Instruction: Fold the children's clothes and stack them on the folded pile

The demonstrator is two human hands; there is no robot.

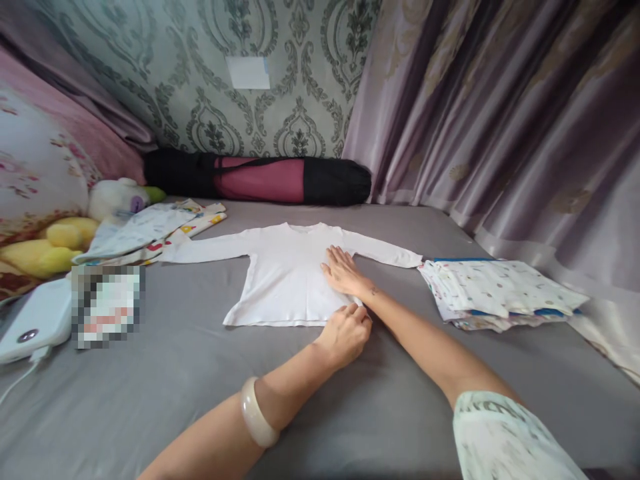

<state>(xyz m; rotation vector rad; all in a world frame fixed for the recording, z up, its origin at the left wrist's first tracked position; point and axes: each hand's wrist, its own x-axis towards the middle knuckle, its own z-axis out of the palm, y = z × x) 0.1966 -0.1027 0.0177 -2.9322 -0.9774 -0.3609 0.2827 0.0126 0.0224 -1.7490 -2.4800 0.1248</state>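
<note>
A white long-sleeved shirt [280, 270] lies spread flat on the grey bed sheet [200, 373], sleeves out to both sides. My right hand [343, 270] rests palm down on the shirt's right side, fingers apart. My left hand [346, 333], with a pale bangle on the wrist, pinches the shirt's lower right hem corner. Both arms reach in from the bottom of the view.
A stack of folded patterned cloths [500, 293] sits at the right near the curtain [500, 120]. Loose patterned garments [150, 233] and plush toys [60, 240] lie at the left. A white device [35, 320] sits at the left edge. A black and maroon bag [260, 179] lies against the wall.
</note>
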